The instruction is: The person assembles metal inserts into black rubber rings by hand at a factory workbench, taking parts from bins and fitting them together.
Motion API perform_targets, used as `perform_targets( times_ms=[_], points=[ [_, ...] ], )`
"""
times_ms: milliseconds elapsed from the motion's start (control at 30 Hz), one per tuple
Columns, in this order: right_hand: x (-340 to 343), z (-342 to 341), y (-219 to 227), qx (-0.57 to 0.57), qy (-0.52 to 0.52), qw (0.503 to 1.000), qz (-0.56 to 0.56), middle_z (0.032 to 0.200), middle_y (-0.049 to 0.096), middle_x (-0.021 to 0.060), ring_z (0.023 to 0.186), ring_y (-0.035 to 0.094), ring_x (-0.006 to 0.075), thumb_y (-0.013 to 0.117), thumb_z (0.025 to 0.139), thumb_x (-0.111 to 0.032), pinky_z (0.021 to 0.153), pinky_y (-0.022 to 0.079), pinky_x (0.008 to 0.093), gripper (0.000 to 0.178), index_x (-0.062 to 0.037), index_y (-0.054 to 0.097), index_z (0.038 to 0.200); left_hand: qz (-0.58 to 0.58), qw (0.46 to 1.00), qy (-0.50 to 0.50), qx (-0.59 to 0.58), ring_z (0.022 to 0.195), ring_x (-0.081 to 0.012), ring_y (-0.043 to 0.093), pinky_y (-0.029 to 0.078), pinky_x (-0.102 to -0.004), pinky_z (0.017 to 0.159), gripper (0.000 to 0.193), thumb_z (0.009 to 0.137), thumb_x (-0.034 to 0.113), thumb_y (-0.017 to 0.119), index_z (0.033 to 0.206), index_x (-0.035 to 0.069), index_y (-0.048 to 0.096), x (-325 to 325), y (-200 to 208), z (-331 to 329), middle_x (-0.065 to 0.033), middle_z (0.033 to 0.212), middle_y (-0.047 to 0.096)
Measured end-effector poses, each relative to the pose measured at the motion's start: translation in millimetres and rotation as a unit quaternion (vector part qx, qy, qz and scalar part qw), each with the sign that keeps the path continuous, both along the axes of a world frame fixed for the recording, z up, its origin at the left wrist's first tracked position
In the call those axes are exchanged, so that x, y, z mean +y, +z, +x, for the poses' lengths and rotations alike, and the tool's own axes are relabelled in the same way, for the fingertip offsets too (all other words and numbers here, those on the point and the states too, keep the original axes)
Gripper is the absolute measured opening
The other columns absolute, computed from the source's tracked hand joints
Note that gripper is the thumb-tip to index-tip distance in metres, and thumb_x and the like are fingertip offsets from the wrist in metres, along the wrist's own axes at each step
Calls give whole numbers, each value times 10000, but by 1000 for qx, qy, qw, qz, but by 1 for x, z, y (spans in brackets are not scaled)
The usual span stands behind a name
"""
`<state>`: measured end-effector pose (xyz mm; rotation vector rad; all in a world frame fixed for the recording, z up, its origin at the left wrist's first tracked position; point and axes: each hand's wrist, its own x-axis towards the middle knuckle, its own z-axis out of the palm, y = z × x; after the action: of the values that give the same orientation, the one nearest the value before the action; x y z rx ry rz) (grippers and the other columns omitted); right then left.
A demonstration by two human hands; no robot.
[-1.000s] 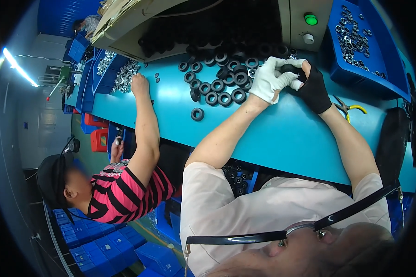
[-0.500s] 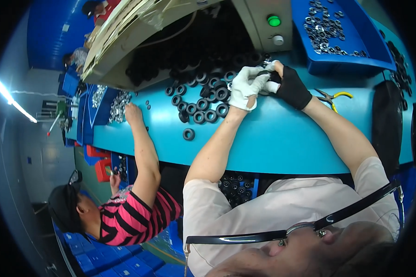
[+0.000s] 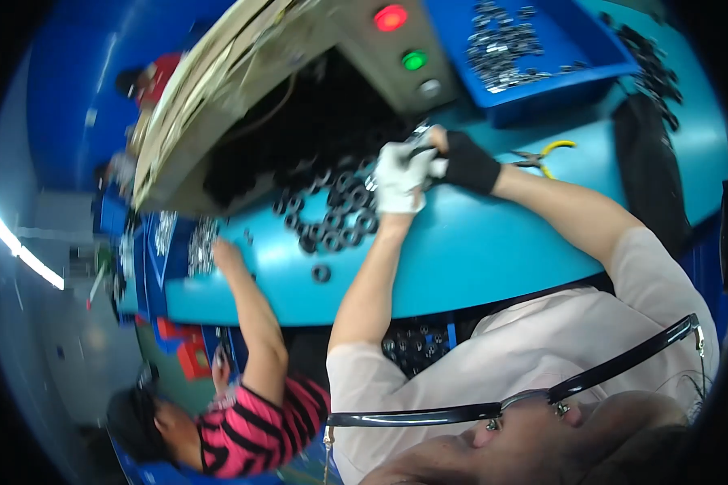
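Hands [image 3: 429,166] higher, perhaps gripping rubber ring [image 3: 419,149]

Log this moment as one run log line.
left hand: white glove, on small part | right hand: black glove, same part | black rings: heaped on teal table | co-worker's hand: apart

Single head fisheye view, looks steeply down over wearer's chest at bench [image 3: 493,250], tilted, close range.
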<state>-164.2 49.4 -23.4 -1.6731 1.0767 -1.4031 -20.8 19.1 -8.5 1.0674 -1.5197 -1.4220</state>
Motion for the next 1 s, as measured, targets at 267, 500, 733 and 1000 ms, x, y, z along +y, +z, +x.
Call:
perform_targets(
  times_ms=[267, 500, 733, 1000],
  points=[
    [31, -33, 22, 214, -123, 968, -39, 970, 614, 184, 883, 607, 302, 651, 815, -215, 777, 472, 357, 375, -18, 549, 1117, 89, 983, 66, 143, 720, -200, 621, 548, -312, 626, 304, 924, 204, 535, 1108, -37, 512, -11, 17, 25, -123, 924, 595],
    [129, -97, 31, 460, -251, 851, 31, 1199, 522, 208, 1109, 476, 363, 697, 762, -268, 981, 337, 423, 605, -29, 478, 1273, 254, 905, -40, 340, 835, -277, 621, 535, -359, 723, 372, 904, 238, 571, 1222, 70, 475, -24, -2, 24, -153, 996, 590],
    [128, -104, 10, 433, -236, 870, 19, 1119, 544, 214, 1049, 493, 362, 657, 796, -222, 966, 345, 416, 462, 13, 531, 1173, 303, 858, -43, 413, 843, -298, 643, 573, -350, 721, 203, 894, 160, 569, 1047, 35, 524, -21, -2, 27, -144, 991, 599],
    [161, -67, 43, 506, -39, 861, 20, 1291, 440, 235, 1259, 353, 403, 735, 665, -418, 1083, 158, 533, 808, 4, 429, 1283, 296, 838, -74, 452, 778, -266, 625, 575, -331, 658, 182, 866, 65, 583, 1038, 56, 524, -23, 2, 30, -143, 968, 585]
  ],
)
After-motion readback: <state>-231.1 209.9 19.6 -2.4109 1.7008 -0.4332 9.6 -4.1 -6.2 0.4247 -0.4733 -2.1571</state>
